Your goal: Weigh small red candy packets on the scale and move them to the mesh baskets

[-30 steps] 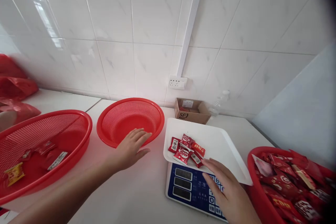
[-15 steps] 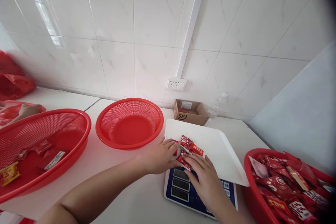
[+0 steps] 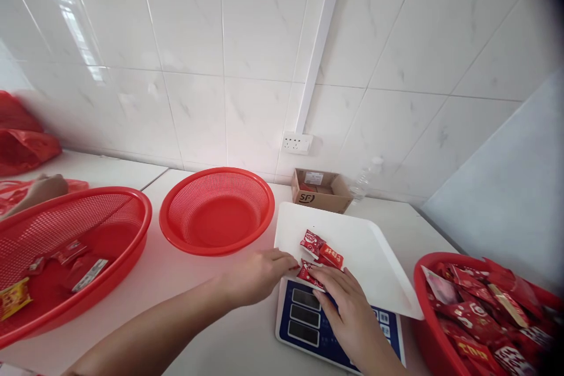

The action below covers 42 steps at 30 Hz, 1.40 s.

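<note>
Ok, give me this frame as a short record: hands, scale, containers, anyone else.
left hand: fingertips closed on a small red packet, mostly hidden
right hand: over the tray packets, partly covering them; grip unclear
scale: blue panel, white tray on top
middle basket: red, mesh sides
left basket: red; a few packets, one yellow
right basket: red; heaped with mostly red packets
behind tray: cardboard box, clear bottle
other person: hand beyond left basket

right grip (image 3: 346, 299) on red packet (image 3: 307, 271) | left grip (image 3: 264, 270) at tray (image 3: 363, 252) edge
</note>
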Available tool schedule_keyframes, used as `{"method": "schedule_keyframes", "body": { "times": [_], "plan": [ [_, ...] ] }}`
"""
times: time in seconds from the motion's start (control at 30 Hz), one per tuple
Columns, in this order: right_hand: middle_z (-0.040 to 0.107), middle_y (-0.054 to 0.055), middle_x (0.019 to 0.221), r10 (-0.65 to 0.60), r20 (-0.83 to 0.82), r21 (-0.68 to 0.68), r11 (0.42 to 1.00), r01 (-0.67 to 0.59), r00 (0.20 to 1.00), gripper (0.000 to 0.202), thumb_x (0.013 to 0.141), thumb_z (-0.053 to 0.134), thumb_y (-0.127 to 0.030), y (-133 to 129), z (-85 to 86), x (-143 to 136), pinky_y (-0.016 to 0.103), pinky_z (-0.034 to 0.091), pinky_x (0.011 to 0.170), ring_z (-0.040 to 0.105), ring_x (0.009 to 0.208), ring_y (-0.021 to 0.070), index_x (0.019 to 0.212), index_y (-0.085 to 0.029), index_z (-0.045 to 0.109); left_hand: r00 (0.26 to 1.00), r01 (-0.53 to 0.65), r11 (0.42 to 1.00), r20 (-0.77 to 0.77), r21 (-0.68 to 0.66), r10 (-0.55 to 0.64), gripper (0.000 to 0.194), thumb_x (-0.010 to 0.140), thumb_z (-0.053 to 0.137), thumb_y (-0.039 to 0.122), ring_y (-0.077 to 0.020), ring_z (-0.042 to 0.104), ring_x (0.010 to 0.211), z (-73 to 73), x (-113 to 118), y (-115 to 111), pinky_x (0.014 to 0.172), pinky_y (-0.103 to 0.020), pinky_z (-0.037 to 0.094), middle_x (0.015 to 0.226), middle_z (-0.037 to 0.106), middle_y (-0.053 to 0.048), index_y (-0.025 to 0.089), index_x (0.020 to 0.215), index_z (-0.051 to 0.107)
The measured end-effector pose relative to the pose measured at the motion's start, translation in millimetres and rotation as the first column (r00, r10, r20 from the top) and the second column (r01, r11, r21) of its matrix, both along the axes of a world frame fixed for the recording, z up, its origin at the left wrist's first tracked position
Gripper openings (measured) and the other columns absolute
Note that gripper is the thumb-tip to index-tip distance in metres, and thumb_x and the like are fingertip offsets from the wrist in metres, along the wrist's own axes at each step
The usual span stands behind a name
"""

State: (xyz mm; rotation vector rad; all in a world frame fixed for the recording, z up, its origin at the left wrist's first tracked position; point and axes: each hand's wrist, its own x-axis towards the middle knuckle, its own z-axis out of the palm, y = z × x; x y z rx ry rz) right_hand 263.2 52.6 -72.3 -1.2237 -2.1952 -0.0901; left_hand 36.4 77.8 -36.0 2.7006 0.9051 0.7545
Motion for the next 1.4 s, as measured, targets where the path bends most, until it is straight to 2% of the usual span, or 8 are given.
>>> {"method": "schedule_keyframes", "body": {
  "times": [0.3, 0.4, 0.5, 0.67, 0.9, 1.17, 1.27, 1.4],
  "plan": [
    [0.072, 0.005, 0.101, -0.021, -0.122, 0.007, 1.000, 0.022, 0.992, 0.030, 0.093, 0.042, -0.032, -2.2, 12.7, 0.7, 0.040, 0.056, 0.077, 0.066, 0.092, 0.0216, 0.114, -0.026, 0.063, 0.847, -0.532, 0.837, 0.054, 0.127, 0.530, 0.034, 0.094, 0.037, 0.013, -0.0295, 0.049, 0.126, 16.9, -56.8, 26.5, 0.095, -0.047, 0.049, 0.126, 0.061, -0.014, 0.015, 0.118, 0.061],
    [0.073, 0.005, 0.098, -0.022, -0.177, 0.041, 0.999, 0.030, 0.984, 0.030, 0.094, 0.041, -0.032, -3.1, 17.6, -1.7, 0.038, 0.056, 0.075, 0.067, 0.088, 0.0209, 0.113, -0.024, 0.063, 0.890, -0.456, 0.885, 0.042, 0.096, 0.455, 0.031, 0.092, 0.049, 0.024, -0.0315, 0.036, 0.135, 17.3, -48.5, 17.8, 0.105, -0.056, 0.037, 0.132, 0.057, -0.012, 0.017, 0.121, 0.059],
    [0.072, 0.005, 0.101, 0.041, -0.204, 0.108, 0.994, -0.020, 0.978, 0.028, 0.093, 0.045, -0.027, -7.2, 22.1, -7.7, 0.035, 0.057, 0.077, 0.067, 0.090, 0.0197, 0.114, -0.023, 0.063, 0.980, -0.187, 0.982, 0.068, -0.009, 0.188, 0.054, 0.084, 0.065, 0.037, -0.0283, 0.036, 0.135, 15.1, -20.7, -1.3, 0.107, -0.051, 0.036, 0.136, 0.054, -0.012, 0.021, 0.132, 0.048],
    [0.071, 0.005, 0.109, 0.161, -0.183, 0.139, 0.981, -0.137, 0.970, 0.031, 0.091, 0.049, -0.024, -16.5, 23.4, -14.8, 0.034, 0.056, 0.082, 0.066, 0.098, 0.0198, 0.120, -0.026, 0.061, 0.988, 0.024, 0.996, 0.153, -0.088, -0.010, 0.045, 0.089, 0.059, 0.029, -0.0240, 0.049, 0.126, 6.3, 17.0, -17.3, 0.107, -0.044, 0.038, 0.125, 0.062, -0.012, 0.020, 0.131, 0.047],
    [0.069, 0.008, 0.109, -0.094, -0.130, 0.099, 0.989, 0.108, 0.987, 0.035, 0.091, 0.048, -0.039, -9.6, 6.2, 17.6, 0.042, 0.055, 0.083, 0.065, 0.100, 0.0239, 0.120, -0.023, 0.058, 0.948, -0.174, 0.973, 0.294, 0.154, 0.123, 0.026, 0.092, 0.049, 0.019, -0.0197, 0.065, 0.098, 14.7, -7.9, -10.7, 0.092, -0.036, 0.050, 0.105, 0.069, -0.009, 0.021, 0.116, 0.059],
    [0.069, 0.008, 0.112, -0.119, 0.000, 0.084, 0.989, 0.119, 0.993, 0.038, 0.091, 0.045, -0.045, 0.5, -14.1, 30.9, 0.045, 0.053, 0.086, 0.062, 0.105, 0.0255, 0.116, -0.022, 0.062, 0.794, -0.604, 0.773, 0.060, 0.193, 0.605, 0.042, 0.083, 0.035, 0.006, -0.0260, 0.062, 0.105, 27.8, -75.5, 17.0, 0.103, -0.054, 0.039, 0.108, 0.069, -0.008, 0.020, 0.109, 0.064],
    [0.070, 0.007, 0.108, -0.118, -0.019, 0.065, 0.991, 0.119, 0.993, 0.035, 0.091, 0.045, -0.044, 1.1, -16.3, 28.0, 0.045, 0.053, 0.084, 0.064, 0.100, 0.0247, 0.111, -0.023, 0.064, 0.787, -0.613, 0.778, 0.022, 0.137, 0.616, 0.043, 0.084, 0.037, 0.009, -0.0292, 0.050, 0.124, 22.5, -76.3, 18.9, 0.106, -0.057, 0.034, 0.122, 0.063, -0.008, 0.021, 0.116, 0.062],
    [0.072, 0.005, 0.095, -0.076, -0.090, 0.038, 0.996, 0.079, 0.993, 0.027, 0.092, 0.044, -0.037, -1.8, -6.6, 21.4, 0.040, 0.056, 0.077, 0.067, 0.088, 0.0217, 0.099, -0.024, 0.067, 0.888, -0.459, 0.880, 0.095, 0.120, 0.450, 0.035, 0.091, 0.039, 0.015, -0.0282, 0.043, 0.130, 16.3, -44.5, 2.5, 0.107, -0.055, 0.034, 0.126, 0.061, -0.009, 0.021, 0.118, 0.060]
  ]
}}
